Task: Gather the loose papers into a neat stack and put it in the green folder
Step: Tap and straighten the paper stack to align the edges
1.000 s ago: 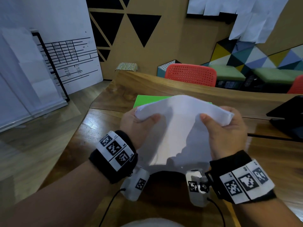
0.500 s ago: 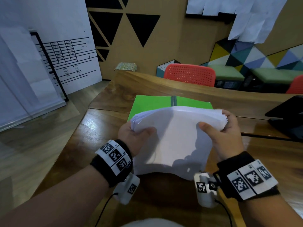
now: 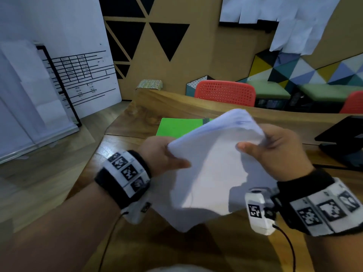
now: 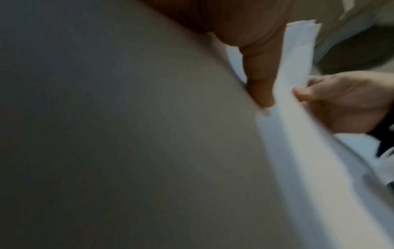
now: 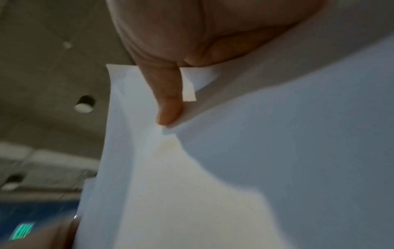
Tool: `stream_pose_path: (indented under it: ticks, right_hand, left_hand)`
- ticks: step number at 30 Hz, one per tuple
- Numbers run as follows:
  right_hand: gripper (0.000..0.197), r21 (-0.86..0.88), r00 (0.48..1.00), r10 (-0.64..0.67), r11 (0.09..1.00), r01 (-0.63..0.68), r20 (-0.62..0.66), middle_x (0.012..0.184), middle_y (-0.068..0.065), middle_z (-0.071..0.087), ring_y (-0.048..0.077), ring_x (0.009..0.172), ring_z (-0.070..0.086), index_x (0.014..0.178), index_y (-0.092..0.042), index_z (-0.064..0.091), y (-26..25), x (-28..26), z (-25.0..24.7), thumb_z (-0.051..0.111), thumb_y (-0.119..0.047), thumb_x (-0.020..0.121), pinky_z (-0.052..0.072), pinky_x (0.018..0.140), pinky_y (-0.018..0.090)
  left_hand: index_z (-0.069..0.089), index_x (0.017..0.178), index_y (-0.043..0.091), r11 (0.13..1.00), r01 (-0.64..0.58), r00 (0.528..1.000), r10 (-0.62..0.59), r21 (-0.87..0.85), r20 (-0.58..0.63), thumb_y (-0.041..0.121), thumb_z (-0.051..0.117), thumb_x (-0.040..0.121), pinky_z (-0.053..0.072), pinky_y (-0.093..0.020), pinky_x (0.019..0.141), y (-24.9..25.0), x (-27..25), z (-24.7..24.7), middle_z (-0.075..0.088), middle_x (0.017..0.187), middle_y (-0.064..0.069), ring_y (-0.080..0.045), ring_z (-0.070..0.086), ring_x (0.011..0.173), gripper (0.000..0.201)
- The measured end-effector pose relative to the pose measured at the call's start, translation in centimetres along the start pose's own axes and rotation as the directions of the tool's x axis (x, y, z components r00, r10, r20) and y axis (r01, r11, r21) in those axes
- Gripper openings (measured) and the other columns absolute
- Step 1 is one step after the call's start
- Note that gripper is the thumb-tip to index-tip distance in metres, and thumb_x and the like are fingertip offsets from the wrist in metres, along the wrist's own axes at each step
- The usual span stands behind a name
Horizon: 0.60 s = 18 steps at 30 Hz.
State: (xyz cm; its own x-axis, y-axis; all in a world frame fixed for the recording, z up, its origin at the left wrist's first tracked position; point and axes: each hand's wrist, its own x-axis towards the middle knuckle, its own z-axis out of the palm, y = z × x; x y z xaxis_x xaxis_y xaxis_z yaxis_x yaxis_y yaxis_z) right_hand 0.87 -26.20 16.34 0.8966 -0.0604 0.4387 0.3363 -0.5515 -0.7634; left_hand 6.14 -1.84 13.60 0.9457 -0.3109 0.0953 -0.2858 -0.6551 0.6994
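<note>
I hold a stack of white papers [image 3: 212, 163] in both hands above the wooden table [image 3: 121, 150]. My left hand [image 3: 163, 156] grips its left edge with the thumb on top. My right hand [image 3: 275, 150] grips the upper right edge, which stands higher, so the stack is tilted. The green folder [image 3: 178, 127] lies flat on the table behind the papers, partly hidden by them. In the left wrist view the papers [image 4: 298, 118] fill the frame, with my thumb pressing on them. In the right wrist view a thumb presses on the white sheets [image 5: 234, 168].
A black stand or device [image 3: 341, 140] sits at the table's right edge. Red chairs [image 3: 225, 93] stand behind the far edge. A whiteboard [image 3: 78, 75] leans on the wall at the left, past the table's left edge.
The stack has tilted: its right side rose and its left side dropped. Both hands keep their hold. More of the folder's left half shows than a second ago.
</note>
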Motion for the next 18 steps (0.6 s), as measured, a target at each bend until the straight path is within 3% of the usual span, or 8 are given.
stream_pose_path:
  ticks: [2, 4, 5, 7, 9, 12, 15, 18]
  right_hand:
    - [0.019, 0.206, 0.996, 0.082, 0.976, -0.076, -0.02, 0.058, -0.016, 0.069, -0.001, 0.054, 0.057, 0.074, -0.016, 0.067, 1.0, -0.4, -1.4, 0.072, 0.003, 0.073, 0.048, 0.054, 0.013]
    - [0.016, 0.357, 0.988, 0.153, 0.925, -0.134, -0.025, 0.064, -0.013, 0.072, 0.003, 0.058, 0.062, 0.085, -0.006, 0.069, 1.8, -0.8, -2.3, 0.069, 0.005, 0.073, 0.051, 0.056, 0.017]
    - [0.018, 0.416, 0.982, 0.185, 0.896, -0.157, -0.028, 0.07, -0.009, 0.074, 0.009, 0.063, 0.065, 0.089, -0.004, 0.069, 2.3, -0.8, -2.4, 0.07, 0.001, 0.072, 0.053, 0.06, 0.021]
    - [0.03, 0.528, 0.968, 0.25, 0.826, -0.199, -0.026, 0.083, 0.002, 0.076, 0.023, 0.077, 0.068, 0.091, -0.006, 0.07, 3.3, -1.0, -1.8, 0.076, -0.014, 0.063, 0.056, 0.072, 0.034]
    - [0.047, 0.601, 0.943, 0.326, 0.767, -0.225, -0.062, 0.094, 0.01, 0.075, 0.032, 0.088, 0.067, 0.092, -0.009, 0.071, 3.9, -1.1, -0.6, 0.082, -0.029, 0.05, 0.053, 0.081, 0.045]
    - [0.044, 0.631, 0.921, 0.367, 0.748, -0.207, -0.134, 0.094, 0.007, 0.075, 0.031, 0.088, 0.068, 0.088, -0.015, 0.072, 4.3, -1.4, 0.9, 0.083, -0.034, 0.05, 0.053, 0.081, 0.045]
    - [0.013, 0.67, 0.904, 0.404, 0.711, -0.212, -0.143, 0.079, -0.002, 0.074, 0.02, 0.075, 0.068, 0.083, -0.017, 0.068, 5.0, -2.1, 1.9, 0.071, -0.01, 0.072, 0.055, 0.073, 0.04]
    - [0.02, 0.727, 0.892, 0.448, 0.632, -0.268, -0.061, 0.087, 0.001, 0.071, 0.019, 0.076, 0.068, 0.09, -0.014, 0.065, 6.8, -3.1, 3.1, 0.062, 0.003, 0.08, 0.057, 0.066, 0.032]
  left_hand:
    - [0.07, 0.062, 0.024, 0.984, 0.174, 0.982, -0.177, 0.042, 0.074, 0.033, 0.087, 0.054, 0.051, -0.025, 0.066, -2.7, -0.1, -1.3, 0.068, 0.062, 0.006, -0.009, 0.062, 0.065, 0.021]
    - [0.071, 0.058, 0.024, 0.939, 0.292, 0.955, -0.278, -0.179, 0.102, 0.027, 0.091, 0.046, 0.051, -0.021, 0.062, -4.7, -0.3, -2.3, 0.071, 0.064, 0.008, -0.005, 0.064, 0.066, 0.023]
    - [0.074, 0.062, 0.021, 0.871, 0.303, 0.953, -0.28, -0.386, 0.117, 0.029, 0.094, 0.035, 0.054, -0.024, 0.062, -5.6, -0.4, -2.5, 0.073, 0.069, 0.004, -0.009, 0.067, 0.069, 0.034]
    - [0.077, 0.073, 0.013, 0.57, 0.286, 0.951, -0.268, -0.77, 0.155, 0.03, 0.094, 0.02, 0.059, -0.03, 0.062, -6.8, -0.5, -1.7, 0.076, 0.075, -0.003, -0.018, 0.072, 0.07, 0.058]
    - [0.073, 0.085, 0.01, 0.451, 0.267, 0.945, -0.294, -0.852, 0.141, 0.025, 0.09, 0.04, 0.059, -0.036, 0.067, -6.8, -0.5, 0.0, 0.075, 0.079, -0.007, -0.026, 0.069, 0.072, 0.05]
    - [0.065, 0.076, 0.013, 0.633, 0.308, 0.873, -0.485, -0.711, -0.054, 0.027, 0.08, 0.065, 0.055, -0.034, 0.064, -6.4, -0.1, 1.7, 0.069, 0.069, -0.007, -0.024, 0.064, 0.061, 0.023]
    - [0.063, 0.07, 0.017, 0.651, 0.267, 0.826, -0.534, -0.711, -0.179, 0.018, 0.081, 0.067, 0.057, -0.025, 0.059, -5.7, -0.1, 1.9, 0.068, 0.063, 0.005, -0.014, 0.066, 0.059, 0.018]
    - [0.057, 0.062, 0.018, 0.711, 0.28, 0.827, -0.52, -0.646, -0.214, 0.012, 0.077, 0.07, 0.05, -0.012, 0.04, -5.1, -0.7, 2.6, 0.063, 0.05, 0.014, -0.009, 0.058, 0.06, 0.022]
